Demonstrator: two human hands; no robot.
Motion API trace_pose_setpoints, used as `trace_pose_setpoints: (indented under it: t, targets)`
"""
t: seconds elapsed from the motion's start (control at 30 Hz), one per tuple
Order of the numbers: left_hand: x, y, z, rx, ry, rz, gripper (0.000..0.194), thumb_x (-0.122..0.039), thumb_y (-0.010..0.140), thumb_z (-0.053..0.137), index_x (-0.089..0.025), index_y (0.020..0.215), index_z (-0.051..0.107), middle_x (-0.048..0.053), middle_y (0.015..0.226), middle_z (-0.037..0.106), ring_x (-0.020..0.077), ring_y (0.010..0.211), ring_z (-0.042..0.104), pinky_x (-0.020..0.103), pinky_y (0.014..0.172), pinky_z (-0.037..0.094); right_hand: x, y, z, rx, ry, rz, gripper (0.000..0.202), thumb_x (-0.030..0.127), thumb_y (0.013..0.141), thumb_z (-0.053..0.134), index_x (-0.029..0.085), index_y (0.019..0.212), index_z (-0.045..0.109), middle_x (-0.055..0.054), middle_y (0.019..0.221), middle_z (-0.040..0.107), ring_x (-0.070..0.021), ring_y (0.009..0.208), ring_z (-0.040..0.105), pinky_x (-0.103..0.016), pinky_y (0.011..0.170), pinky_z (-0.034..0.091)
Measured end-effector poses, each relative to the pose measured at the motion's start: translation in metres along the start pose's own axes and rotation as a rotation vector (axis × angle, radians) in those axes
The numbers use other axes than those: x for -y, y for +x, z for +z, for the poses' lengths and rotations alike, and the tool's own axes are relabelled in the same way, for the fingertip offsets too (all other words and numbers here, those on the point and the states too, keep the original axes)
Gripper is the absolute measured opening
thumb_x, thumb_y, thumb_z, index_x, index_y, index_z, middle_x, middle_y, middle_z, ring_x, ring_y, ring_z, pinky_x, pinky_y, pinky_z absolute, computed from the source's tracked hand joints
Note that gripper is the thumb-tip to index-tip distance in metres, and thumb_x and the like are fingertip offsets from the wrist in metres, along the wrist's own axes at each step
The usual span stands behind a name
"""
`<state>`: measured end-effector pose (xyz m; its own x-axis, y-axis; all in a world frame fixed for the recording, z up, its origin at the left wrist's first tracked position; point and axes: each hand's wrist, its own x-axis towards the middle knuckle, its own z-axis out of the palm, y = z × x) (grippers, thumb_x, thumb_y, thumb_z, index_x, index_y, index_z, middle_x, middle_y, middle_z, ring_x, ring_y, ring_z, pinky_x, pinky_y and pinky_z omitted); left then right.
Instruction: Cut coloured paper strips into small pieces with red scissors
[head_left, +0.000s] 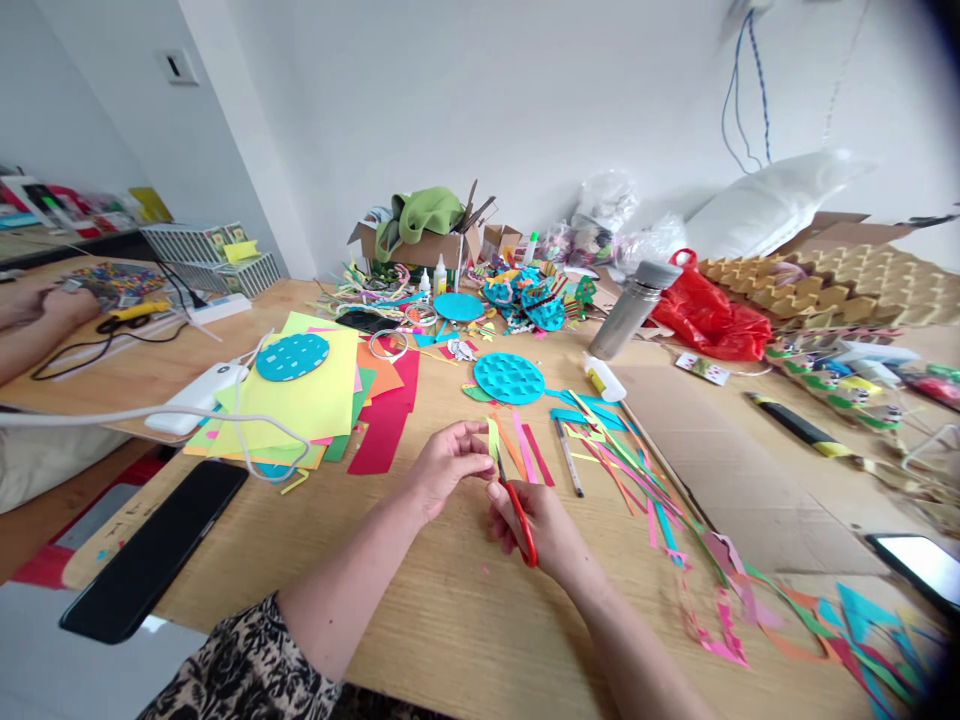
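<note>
Left hand [445,468] in a pinch on yellow-green paper [493,437] (slim strip), right hand [553,528] around red-handled scissors [517,508]

Wearer's hands [448,468]: two; scissors [520,520]: one; steel flask [626,315]: one.

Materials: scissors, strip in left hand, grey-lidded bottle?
Scissors: glossy red handles, probably plastic; slim dark blades, likely metal.
Strip: matte, thin, yellow-green; likely paper.
Grey-lidded bottle: silvery sheen suggests metal, though tinted plastic is possible.
</note>
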<state>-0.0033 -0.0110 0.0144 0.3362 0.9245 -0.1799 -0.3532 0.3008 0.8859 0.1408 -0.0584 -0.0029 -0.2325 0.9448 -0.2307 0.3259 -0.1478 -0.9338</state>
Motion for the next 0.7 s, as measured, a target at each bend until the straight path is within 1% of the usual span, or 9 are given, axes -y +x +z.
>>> trace_pose_setpoints:
  t: [0.13, 0.23, 0.43, 0.7]
  targets:
    - [-0.002, -0.0011, 0.0006, -0.007, 0.019, 0.002, 0.047, -0.014, 0.06, 0.069, -0.011, 0.105, 0.055, -0.002, 0.07, 0.057, 0.0115, 0.062, 0.059, 0.028, 0.066, 0.046, 0.0001, 0.0001, -0.0001, -0.004, -0.005, -0.002, 0.048, 0.06, 0.079, 0.052, 0.016, 0.059, 0.048, -0.001, 0.049, 0.056, -0.0105, 0.037, 0.051, -0.019, 0.036, 0.035]
    - [-0.0011, -0.0009, 0.0002, 0.004, 0.02, -0.006, 0.048, -0.015, 0.061, 0.071, -0.011, 0.105, 0.054, -0.002, 0.068, 0.057, 0.0118, 0.062, 0.059, 0.028, 0.066, 0.046, 0.0004, -0.0001, -0.0002, -0.008, -0.012, -0.005, 0.047, 0.059, 0.079, 0.053, 0.016, 0.059, 0.049, -0.001, 0.049, 0.056, -0.0107, 0.038, 0.051, -0.019, 0.036, 0.035]
    - [0.0015, 0.0006, -0.0018, 0.027, 0.017, -0.012, 0.054, -0.014, 0.059, 0.072, -0.01, 0.109, 0.052, -0.003, 0.068, 0.057, 0.0119, 0.063, 0.059, 0.028, 0.066, 0.046, -0.0001, -0.0005, 0.0, -0.013, -0.025, -0.004, 0.046, 0.059, 0.08, 0.053, 0.017, 0.06, 0.048, -0.001, 0.049, 0.055, -0.0112, 0.038, 0.051, -0.02, 0.037, 0.036]
    - [-0.001, -0.0001, -0.0031, 0.049, 0.048, -0.012, 0.053, -0.013, 0.061, 0.07, -0.01, 0.11, 0.053, -0.002, 0.068, 0.056, 0.0119, 0.063, 0.059, 0.027, 0.065, 0.045, 0.0007, -0.001, -0.0017, 0.008, -0.014, -0.012, 0.046, 0.058, 0.08, 0.053, 0.016, 0.06, 0.049, -0.001, 0.049, 0.055, -0.0106, 0.038, 0.051, -0.02, 0.037, 0.035]
